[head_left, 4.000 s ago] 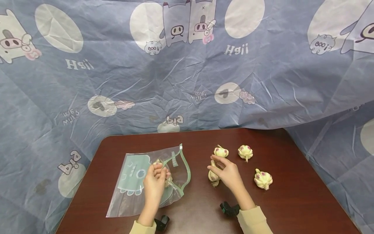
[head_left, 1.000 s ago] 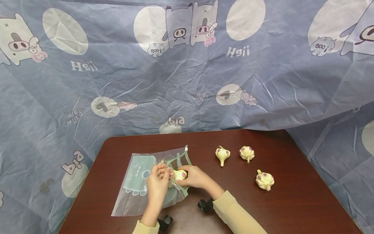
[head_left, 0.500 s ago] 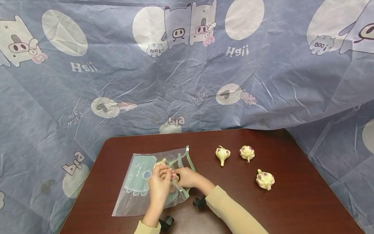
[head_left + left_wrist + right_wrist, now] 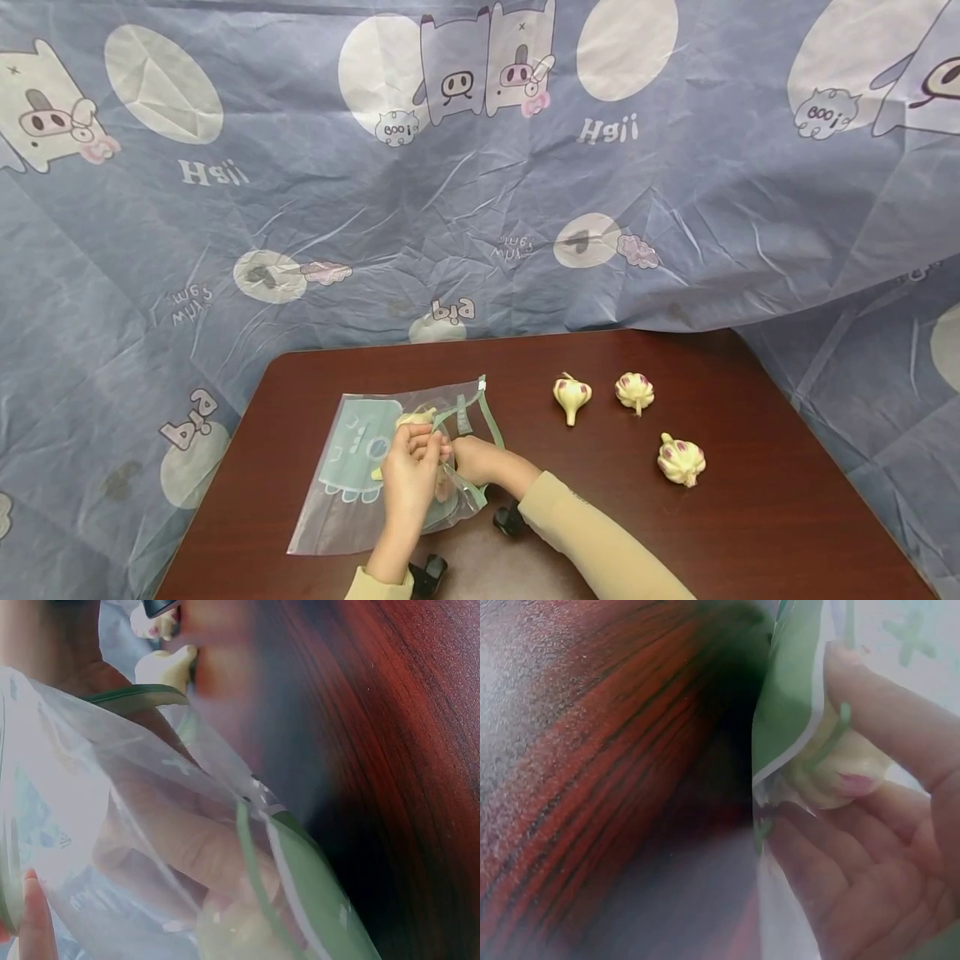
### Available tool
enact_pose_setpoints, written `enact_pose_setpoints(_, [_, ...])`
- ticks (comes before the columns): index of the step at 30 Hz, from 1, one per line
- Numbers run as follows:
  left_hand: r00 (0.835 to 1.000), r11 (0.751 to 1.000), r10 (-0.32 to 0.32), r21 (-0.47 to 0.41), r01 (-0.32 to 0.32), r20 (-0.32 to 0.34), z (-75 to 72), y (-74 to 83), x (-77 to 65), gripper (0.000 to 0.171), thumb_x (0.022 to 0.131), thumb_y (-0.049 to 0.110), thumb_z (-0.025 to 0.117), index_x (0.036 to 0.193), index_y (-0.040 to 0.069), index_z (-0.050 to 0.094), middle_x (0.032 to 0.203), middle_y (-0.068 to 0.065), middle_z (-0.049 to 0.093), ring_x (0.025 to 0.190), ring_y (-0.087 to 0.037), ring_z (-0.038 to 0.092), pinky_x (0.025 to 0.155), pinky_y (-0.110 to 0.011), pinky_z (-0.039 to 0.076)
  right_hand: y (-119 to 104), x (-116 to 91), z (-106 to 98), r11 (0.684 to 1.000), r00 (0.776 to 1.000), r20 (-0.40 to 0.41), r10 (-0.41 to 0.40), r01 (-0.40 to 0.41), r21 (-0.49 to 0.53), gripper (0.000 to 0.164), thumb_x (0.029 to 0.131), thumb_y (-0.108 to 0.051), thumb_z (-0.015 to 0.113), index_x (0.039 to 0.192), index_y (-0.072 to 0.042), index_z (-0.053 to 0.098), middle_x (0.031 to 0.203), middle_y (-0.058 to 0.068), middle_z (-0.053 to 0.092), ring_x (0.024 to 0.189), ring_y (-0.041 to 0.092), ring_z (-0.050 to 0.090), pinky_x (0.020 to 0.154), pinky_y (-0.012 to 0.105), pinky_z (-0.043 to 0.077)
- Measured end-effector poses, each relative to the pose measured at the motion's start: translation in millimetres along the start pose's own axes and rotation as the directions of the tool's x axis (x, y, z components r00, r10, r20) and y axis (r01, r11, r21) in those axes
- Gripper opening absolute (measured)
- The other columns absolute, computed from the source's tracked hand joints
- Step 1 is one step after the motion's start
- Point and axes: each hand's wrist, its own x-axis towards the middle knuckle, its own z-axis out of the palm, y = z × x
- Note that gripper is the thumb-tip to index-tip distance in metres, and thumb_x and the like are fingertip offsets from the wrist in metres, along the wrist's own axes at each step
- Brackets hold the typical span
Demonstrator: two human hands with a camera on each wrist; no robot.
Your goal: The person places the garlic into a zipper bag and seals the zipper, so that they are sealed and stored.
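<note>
My left hand (image 4: 411,471) pinches the upper edge of the clear zip bag (image 4: 322,525), which has a green-edged mouth and a pale green cartoon print. My right hand (image 4: 480,462) reaches in through the mouth, its fingers partly hidden behind the left hand and the film. In the right wrist view its thumb and fingers lie around a garlic bulb (image 4: 851,776) with a pink patch, inside the bag. The left wrist view shows the right fingers (image 4: 202,851) through the film, right at the pale bulb (image 4: 240,930). Another garlic bulb (image 4: 416,417) shows through the bag behind the left hand.
Three more garlic bulbs lie on the brown table (image 4: 750,533): one bulb (image 4: 572,398) right of the bag, another (image 4: 634,392) beside it, and a third (image 4: 681,461) nearer the front. A blue cartoon-print cloth (image 4: 450,208) hangs behind the table.
My right hand has picked up a garlic bulb from the table, carried it left and pushed it into the bag's mouth. My left hand keeps its pinch on the bag.
</note>
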Motion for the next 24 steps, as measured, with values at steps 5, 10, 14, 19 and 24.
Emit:
enact_pose_setpoints(5, [1.000, 1.000, -0.002, 0.011, 0.002, 0.001, 0.2, -0.2, 0.2, 0.010, 0.091, 0.001, 0.067, 0.100, 0.000, 0.062, 0.083, -0.011, 0.075, 0.066, -0.016, 0.072, 0.058, -0.014, 0.052, 2, -2, -3, 1.000, 0.999, -0.030, -0.024, 0.025, 0.014, 0.018, 0.080, -0.003, 0.072, 0.068, -0.009, 0.058, 0.046, -0.009, 0.028, 0.041, 0.004, 0.022, 0.039, 0.017, 0.020])
enact_pose_setpoints(10, [1.000, 1.000, -0.016, -0.001, 0.016, 0.015, -1.2, 1.9, 1.1, 0.011, 0.092, 0.002, 0.066, 0.101, -0.001, 0.062, 0.084, -0.013, 0.074, 0.067, -0.017, 0.072, 0.058, -0.015, 0.053, 6, -7, -16, 0.991, 0.998, -0.044, -0.040, 0.045, 0.130, 0.049, 0.079, 0.003, 0.066, 0.128, -0.003, 0.062, 0.065, -0.001, 0.057, 0.056, 0.008, 0.049, 0.050, 0.017, 0.037])
enact_pose_setpoints(14, [0.999, 1.000, -0.028, -0.010, 0.028, 0.016, -1.9, 2.6, 2.9, 0.012, 0.092, 0.001, 0.065, 0.102, -0.002, 0.061, 0.085, -0.014, 0.074, 0.067, -0.017, 0.072, 0.058, -0.016, 0.054, 10, -18, -28, 0.962, 0.996, -0.079, -0.047, 0.066, 0.265, 0.053, 0.083, -0.013, 0.075, 0.133, -0.005, 0.060, 0.124, 0.011, 0.068, 0.110, 0.024, 0.068, 0.085, 0.024, 0.056])
enact_pose_setpoints(19, [0.999, 0.999, -0.036, -0.006, 0.037, 0.012, -3.4, 4.1, 4.2, 0.012, 0.092, 0.002, 0.065, 0.103, -0.001, 0.061, 0.085, -0.014, 0.075, 0.068, -0.015, 0.073, 0.059, -0.016, 0.055, 16, -38, -41, 0.908, 0.979, -0.183, -0.091, 0.157, 0.389, 0.053, 0.086, -0.019, 0.077, 0.132, 0.000, 0.059, 0.133, 0.015, 0.063, 0.122, 0.031, 0.062, 0.100, 0.036, 0.052])
enact_pose_setpoints(24, [0.998, 0.998, -0.060, -0.010, 0.060, 0.010, -5.4, 6.2, 4.9, 0.013, 0.093, 0.004, 0.066, 0.104, -0.001, 0.061, 0.086, -0.014, 0.075, 0.069, -0.015, 0.073, 0.060, -0.016, 0.056, 22, -64, -53, 0.871, 0.945, -0.317, -0.083, 0.224, 0.438, 0.046, 0.088, -0.016, 0.075, 0.128, 0.003, 0.061, 0.125, 0.020, 0.066, 0.117, 0.034, 0.064, 0.098, 0.038, 0.053])
